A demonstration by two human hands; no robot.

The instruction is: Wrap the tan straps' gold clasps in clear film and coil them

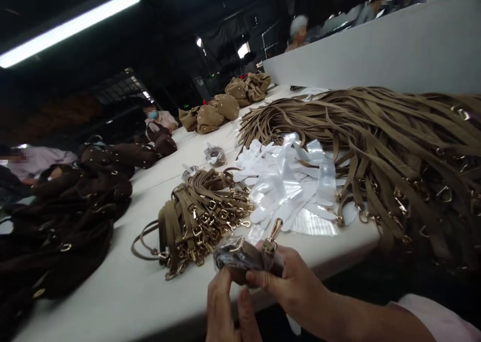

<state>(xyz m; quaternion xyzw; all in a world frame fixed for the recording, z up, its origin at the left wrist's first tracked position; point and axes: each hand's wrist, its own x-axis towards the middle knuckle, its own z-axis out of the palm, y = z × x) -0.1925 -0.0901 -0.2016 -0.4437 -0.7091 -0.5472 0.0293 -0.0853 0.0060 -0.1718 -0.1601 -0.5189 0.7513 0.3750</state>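
Observation:
Just past the table's near edge, a rolled brown strap point(240, 262) is held between my two hands, partly covered by clear plastic. A gold snap hook point(277, 229) sticks up from the strap's end. My right hand point(296, 282) is closed round the roll's right side, its thumb across the front. From below, my left hand point(225, 304) grips the roll's left side with bent fingers; part of this hand is cut off by the frame. Closest beyond lies a bunch of short brown straps point(203, 212) with gold buckles and hooks. White strips and clear plastic sleeves point(289, 182) lie beside them.
A large heap of long brown straps point(361, 126) covers the table's right side and hangs over its edge. Two coiled straps point(215, 154) lie farther back. Tan bags point(214, 112) stand at the far end, dark brown bags point(86, 192) at left. Several people are in the background.

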